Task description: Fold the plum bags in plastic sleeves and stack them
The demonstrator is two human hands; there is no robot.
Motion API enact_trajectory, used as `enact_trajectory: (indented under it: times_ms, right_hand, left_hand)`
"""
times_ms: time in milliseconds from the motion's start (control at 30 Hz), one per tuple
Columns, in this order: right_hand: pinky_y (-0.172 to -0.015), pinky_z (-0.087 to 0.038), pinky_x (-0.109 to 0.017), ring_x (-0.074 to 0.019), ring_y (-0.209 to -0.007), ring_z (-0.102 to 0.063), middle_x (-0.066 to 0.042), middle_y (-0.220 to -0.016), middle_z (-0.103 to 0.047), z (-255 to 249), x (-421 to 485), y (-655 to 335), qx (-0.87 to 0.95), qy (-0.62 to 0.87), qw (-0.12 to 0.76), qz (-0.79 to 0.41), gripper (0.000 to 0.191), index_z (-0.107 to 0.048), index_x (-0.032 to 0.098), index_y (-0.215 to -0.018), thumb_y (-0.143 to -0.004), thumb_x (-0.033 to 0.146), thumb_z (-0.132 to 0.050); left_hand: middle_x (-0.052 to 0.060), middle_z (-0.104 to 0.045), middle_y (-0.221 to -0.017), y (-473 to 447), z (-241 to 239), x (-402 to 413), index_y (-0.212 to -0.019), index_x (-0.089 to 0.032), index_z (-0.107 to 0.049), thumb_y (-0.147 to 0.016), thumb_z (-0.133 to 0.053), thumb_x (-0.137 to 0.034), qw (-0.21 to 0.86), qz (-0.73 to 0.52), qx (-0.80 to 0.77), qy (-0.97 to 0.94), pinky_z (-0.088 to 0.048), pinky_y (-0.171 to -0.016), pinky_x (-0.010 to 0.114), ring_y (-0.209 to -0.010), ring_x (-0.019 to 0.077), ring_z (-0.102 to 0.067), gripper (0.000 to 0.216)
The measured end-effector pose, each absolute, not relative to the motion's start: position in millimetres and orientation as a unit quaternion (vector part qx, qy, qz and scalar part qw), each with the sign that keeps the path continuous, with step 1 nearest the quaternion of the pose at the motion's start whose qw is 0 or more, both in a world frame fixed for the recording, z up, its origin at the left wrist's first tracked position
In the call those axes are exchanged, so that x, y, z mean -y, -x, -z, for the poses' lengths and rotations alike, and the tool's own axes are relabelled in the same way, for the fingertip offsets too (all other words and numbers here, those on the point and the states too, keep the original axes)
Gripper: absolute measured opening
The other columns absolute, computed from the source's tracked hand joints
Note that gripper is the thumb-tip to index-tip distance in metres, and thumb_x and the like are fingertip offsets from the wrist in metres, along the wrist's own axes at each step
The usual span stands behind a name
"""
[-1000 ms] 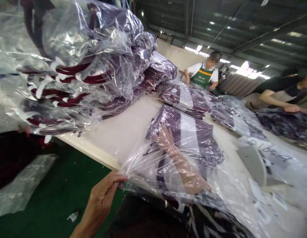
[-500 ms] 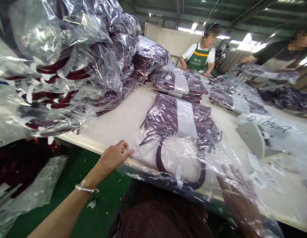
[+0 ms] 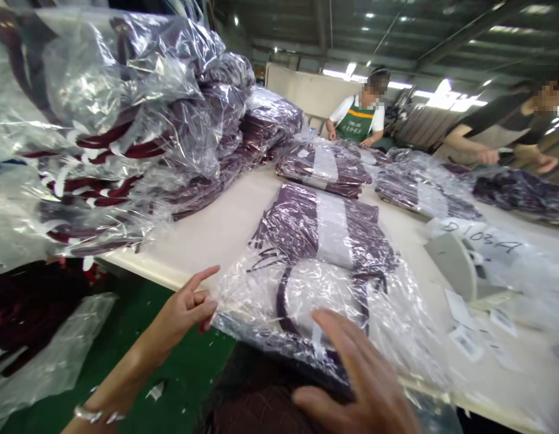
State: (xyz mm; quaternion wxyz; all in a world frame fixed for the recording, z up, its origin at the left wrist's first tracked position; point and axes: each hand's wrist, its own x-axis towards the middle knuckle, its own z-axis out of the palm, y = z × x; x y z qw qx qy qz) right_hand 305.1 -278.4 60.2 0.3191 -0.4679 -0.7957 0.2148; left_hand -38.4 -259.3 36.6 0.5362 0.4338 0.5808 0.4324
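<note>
A purple and white folded garment lies in a clear plastic bag (image 3: pixel 324 265) on the pale table (image 3: pixel 216 235), its near end over the table's front edge. My left hand (image 3: pixel 184 310) is at the bag's left edge with the index finger stretched out and the other fingers half curled, their tips against the plastic. Blurred and close to the camera, my right hand (image 3: pixel 365 380) hovers over the bag's near end with its fingers spread, holding nothing.
A tall heap of bagged purple garments (image 3: pixel 126 120) fills the left. More bagged garments (image 3: pixel 324 166) lie farther along the table. Two people (image 3: pixel 358 117) work at the far side and right. A grey tool (image 3: pixel 455 265) and paper tags (image 3: pixel 464 343) lie at right. The floor below is green.
My right hand has come out of the bag and now hovers above its near end. My left hand has loosened its pinch on the bag's edge. The view has shifted slightly.
</note>
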Motion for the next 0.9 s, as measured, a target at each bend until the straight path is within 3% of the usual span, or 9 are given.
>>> enact_trajectory:
  times_ms: [67, 100, 200, 300, 400, 467, 567, 733, 900]
  right_hand:
    - [-0.115, -0.043, -0.059, -0.0420, -0.139, -0.048, -0.016, -0.153, -0.051, -72, 240, -243, 0.843, 0.376, 0.293, -0.251, 0.101, -0.049, 0.021, -0.152, -0.065, 0.057, -0.086]
    - [-0.115, -0.043, -0.058, -0.0404, -0.139, -0.048, -0.018, -0.153, -0.050, -78, 220, -218, 0.842, 0.366, 0.297, -0.264, 0.101, -0.044, 0.017, -0.154, -0.068, 0.053, -0.085]
    - [-0.096, -0.057, -0.049, -0.0303, -0.108, -0.069, -0.014, -0.119, -0.072, -92, 163, -188, 0.757, 0.453, 0.342, -0.322, 0.058, -0.057, 0.016, -0.136, -0.083, 0.036, -0.069]
    - [-0.071, -0.061, -0.037, -0.0220, -0.076, -0.072, -0.006, -0.085, -0.073, -92, 113, -213, 0.631, 0.499, 0.366, -0.468, 0.022, -0.067, 0.017, -0.099, -0.084, 0.033, -0.062]
    - [-0.064, -0.059, -0.032, -0.0203, -0.072, -0.072, -0.004, -0.080, -0.073, -78, 79, -250, 0.513, 0.475, 0.365, -0.615, 0.027, -0.066, 0.017, -0.089, -0.073, 0.036, -0.076]
    - [-0.064, -0.059, -0.030, -0.0192, -0.070, -0.072, -0.003, -0.078, -0.073, -63, 68, -267, 0.468, 0.472, 0.367, -0.650, 0.037, -0.067, 0.016, -0.087, -0.064, 0.039, -0.085]
    - [-0.063, -0.059, -0.031, -0.0192, -0.067, -0.071, -0.003, -0.075, -0.072, -48, 66, -277, 0.454, 0.471, 0.373, -0.658, 0.046, -0.070, 0.015, -0.084, -0.058, 0.046, -0.090]
    - [-0.071, -0.061, -0.035, -0.0213, -0.078, -0.073, -0.007, -0.090, -0.076, -69, 81, -273, 0.539, 0.456, 0.330, -0.626, 0.050, -0.073, 0.015, -0.098, -0.069, 0.056, -0.083]
    - [-0.061, -0.055, -0.028, -0.0161, -0.065, -0.067, -0.003, -0.074, -0.072, -94, 89, -262, 0.617, 0.484, 0.359, -0.506, 0.030, -0.071, 0.016, -0.090, -0.083, 0.046, -0.072]
  left_hand:
    - [-0.007, -0.056, -0.062, 23, -61, 242, -0.147, -0.019, -0.041, -0.084, -0.070, -0.047, 0.524, -0.464, -0.564, -0.439, -0.043, -0.052, 0.023, -0.053, 0.0128, -0.055, 0.075]
    - [-0.006, -0.058, -0.064, 14, -74, 230, -0.142, -0.017, -0.046, -0.083, -0.071, -0.046, 0.520, -0.475, -0.548, -0.451, -0.044, -0.054, 0.023, -0.054, 0.0129, -0.056, 0.070]
    - [0.000, -0.067, -0.072, -11, -103, 180, -0.137, -0.013, -0.050, -0.083, -0.069, -0.048, 0.523, -0.471, -0.479, -0.524, -0.048, -0.060, 0.026, -0.060, 0.0152, -0.061, 0.067]
    - [0.006, -0.072, -0.087, -17, -107, 121, -0.141, -0.013, -0.047, -0.086, -0.063, -0.050, 0.451, -0.477, -0.451, -0.605, -0.051, -0.070, 0.030, -0.074, 0.0182, -0.066, 0.068]
    - [0.009, -0.072, -0.106, -4, -86, 73, -0.131, -0.017, -0.060, -0.083, -0.067, -0.046, 0.360, -0.410, -0.461, -0.700, -0.050, -0.085, 0.031, -0.096, 0.0212, -0.065, 0.057]
    - [0.007, -0.073, -0.102, 8, -69, 56, -0.111, -0.017, -0.072, -0.081, -0.068, -0.045, 0.360, -0.305, -0.463, -0.751, -0.049, -0.084, 0.030, -0.093, 0.0218, -0.065, 0.041]
    - [0.005, -0.072, -0.086, 21, -53, 51, -0.081, -0.018, -0.072, -0.082, -0.066, -0.043, 0.356, -0.233, -0.472, -0.772, -0.049, -0.083, 0.031, -0.083, 0.0206, -0.064, 0.026]
    - [0.008, -0.073, -0.113, 23, -66, 68, -0.075, -0.021, -0.067, -0.088, -0.063, -0.047, 0.350, -0.326, -0.444, -0.757, -0.043, -0.106, 0.038, -0.116, 0.0252, -0.061, 0.029]
    - [0.001, -0.067, -0.076, 20, -73, 63, -0.079, -0.019, -0.066, -0.095, -0.054, -0.046, 0.361, -0.272, -0.453, -0.769, -0.048, -0.074, 0.026, -0.073, 0.0166, -0.060, 0.034]
